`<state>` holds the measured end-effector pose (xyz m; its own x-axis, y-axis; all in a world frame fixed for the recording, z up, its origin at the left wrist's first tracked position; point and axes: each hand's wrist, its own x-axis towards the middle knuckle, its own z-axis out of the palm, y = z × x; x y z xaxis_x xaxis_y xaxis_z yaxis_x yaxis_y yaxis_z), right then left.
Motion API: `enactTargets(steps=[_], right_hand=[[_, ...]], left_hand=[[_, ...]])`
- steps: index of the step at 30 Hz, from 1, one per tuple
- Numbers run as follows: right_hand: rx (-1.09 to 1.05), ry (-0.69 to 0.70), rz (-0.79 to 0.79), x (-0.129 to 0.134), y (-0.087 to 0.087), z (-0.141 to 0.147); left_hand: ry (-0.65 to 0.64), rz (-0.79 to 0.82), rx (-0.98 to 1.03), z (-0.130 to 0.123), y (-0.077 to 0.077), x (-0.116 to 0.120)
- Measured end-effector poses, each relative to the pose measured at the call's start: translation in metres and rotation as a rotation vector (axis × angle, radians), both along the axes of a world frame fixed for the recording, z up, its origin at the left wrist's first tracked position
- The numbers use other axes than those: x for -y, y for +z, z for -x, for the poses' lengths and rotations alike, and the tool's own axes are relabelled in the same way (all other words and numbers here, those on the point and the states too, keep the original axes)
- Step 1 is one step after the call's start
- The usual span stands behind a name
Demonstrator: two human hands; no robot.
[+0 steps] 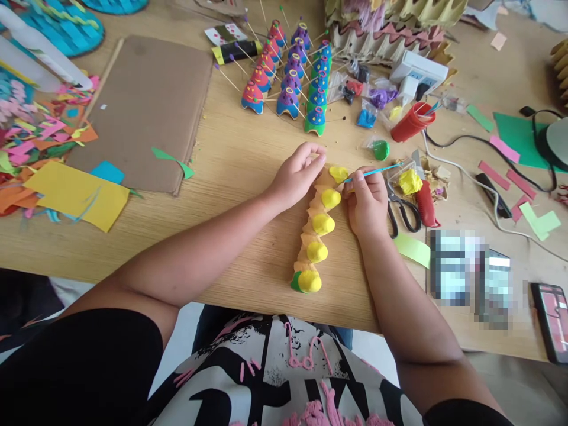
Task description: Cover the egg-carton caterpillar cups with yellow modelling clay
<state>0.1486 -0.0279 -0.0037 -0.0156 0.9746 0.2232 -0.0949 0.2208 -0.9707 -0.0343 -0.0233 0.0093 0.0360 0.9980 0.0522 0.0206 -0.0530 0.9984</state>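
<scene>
A strip of egg carton [313, 204] lies lengthwise on the table, with yellow clay [323, 224] covering its several peaks. At its near end shows a patch of green clay [296, 283]. My left hand [302, 170] curls around the strip's far end, thumb and fingers close together; exactly where the fingertips touch is partly hidden. My right hand [369, 200] pinches a thin blue modelling tool [377, 170], whose tip reaches the yellow clay on the farthest peak. Just right of that hand are black-handled scissors [406, 216] and a lump of yellow clay [410, 181].
Painted egg-carton rows [290, 89] with sticks stand ahead. Left lie a cardboard sheet [151, 112] and paper scraps [80, 192]. Ahead right are a red cup [412, 121], clay packets [366, 115] and a power adapter [419, 72]; a cable and a phone [551, 319] lie right.
</scene>
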Motion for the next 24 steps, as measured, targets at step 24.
enactTargets(steps=[24], right_hand=[[-0.202, 0.054, 0.104, 0.000, 0.011, 0.001]], left_hand=[[-0.152, 0.268, 0.600, -0.005, 0.002, -0.001]])
